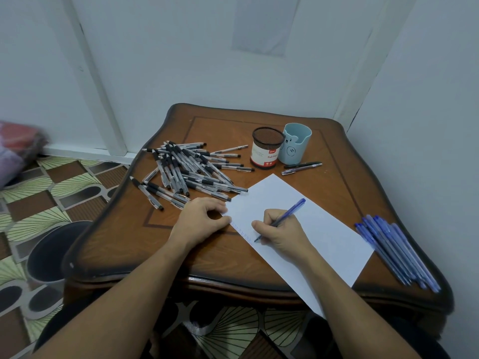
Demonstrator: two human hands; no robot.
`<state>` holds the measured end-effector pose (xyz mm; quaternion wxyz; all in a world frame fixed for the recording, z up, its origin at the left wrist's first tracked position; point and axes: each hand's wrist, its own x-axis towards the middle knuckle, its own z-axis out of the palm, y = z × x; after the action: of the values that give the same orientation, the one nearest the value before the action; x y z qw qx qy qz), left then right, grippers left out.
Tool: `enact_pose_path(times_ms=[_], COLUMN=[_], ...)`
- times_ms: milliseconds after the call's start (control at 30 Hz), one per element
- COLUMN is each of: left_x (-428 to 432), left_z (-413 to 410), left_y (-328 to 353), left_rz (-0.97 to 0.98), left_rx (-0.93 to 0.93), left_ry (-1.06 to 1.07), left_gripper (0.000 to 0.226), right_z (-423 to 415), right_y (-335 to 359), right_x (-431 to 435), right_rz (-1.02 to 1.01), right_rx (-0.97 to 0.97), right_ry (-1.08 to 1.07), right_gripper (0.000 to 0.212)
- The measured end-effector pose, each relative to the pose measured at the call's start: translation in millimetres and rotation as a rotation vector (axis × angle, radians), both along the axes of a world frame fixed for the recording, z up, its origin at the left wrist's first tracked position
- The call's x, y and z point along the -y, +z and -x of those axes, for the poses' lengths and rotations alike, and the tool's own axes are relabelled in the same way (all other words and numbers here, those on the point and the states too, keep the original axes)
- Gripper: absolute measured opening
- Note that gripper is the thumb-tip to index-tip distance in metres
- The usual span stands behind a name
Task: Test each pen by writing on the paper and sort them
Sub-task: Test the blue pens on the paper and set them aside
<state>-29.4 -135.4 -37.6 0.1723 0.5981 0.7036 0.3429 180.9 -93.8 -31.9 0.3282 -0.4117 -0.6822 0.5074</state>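
My right hand (278, 229) pinches a blue pen (281, 219), tip on the paper (311, 229); my left hand (201, 220) rests loosely curled at its edge.

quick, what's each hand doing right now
Left hand: holds nothing, loosely curled fingers resting on the edge of the white paper sheet.
Right hand: grips a blue ballpoint pen, tip on the sheet.

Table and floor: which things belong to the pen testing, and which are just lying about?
In the job: blue pen in the right hand, paper, black pen pile, blue pen row, mesh cup, blue cup.
Likely lying about: floor bin, wall sheet, cloth bundle.
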Motion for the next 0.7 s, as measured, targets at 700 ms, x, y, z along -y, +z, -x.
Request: enact_pose_path(times_ms=[700], left_x=[-1], left_z=[1], left_y=[0], left_rz=[0.009], left_rx=[0.011], left_ry=[-0.012], left_gripper=[0.026], right_z=[0], right_y=[17], right_x=[-8], right_rz=[0.252], right_rx=[-0.064], right_ry=[-0.166], right_gripper=[0.031])
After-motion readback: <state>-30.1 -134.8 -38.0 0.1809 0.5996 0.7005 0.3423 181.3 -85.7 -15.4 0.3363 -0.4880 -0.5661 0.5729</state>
